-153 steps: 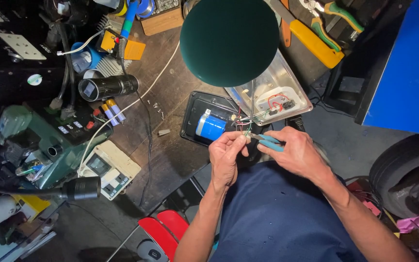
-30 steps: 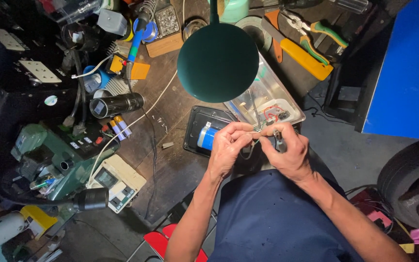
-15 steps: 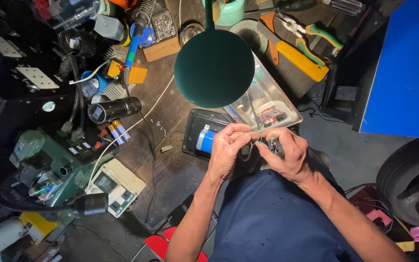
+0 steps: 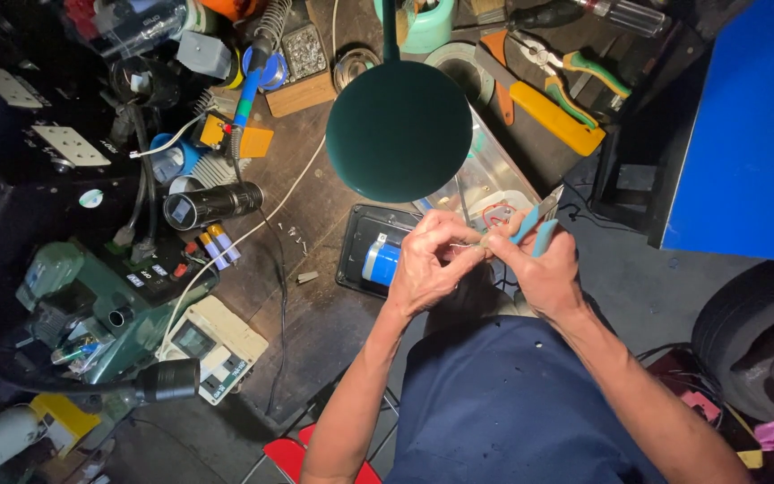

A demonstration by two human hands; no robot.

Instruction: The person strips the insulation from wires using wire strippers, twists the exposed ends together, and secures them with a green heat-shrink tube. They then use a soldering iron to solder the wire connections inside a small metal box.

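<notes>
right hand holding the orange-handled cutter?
No: the right hand grips small light-blue-handled pliers; the orange-handled cutter lies untouched on the bench beyond the lamp.

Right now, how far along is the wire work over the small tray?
Done: short wire offcuts already lie on the bench. In hand: the left hand pinches a thin wire while the right hand holds blue-handled cutters at it. Left: the blue cylinder sits in the black tray, and whether any wire joins it cannot be seen.
</notes>
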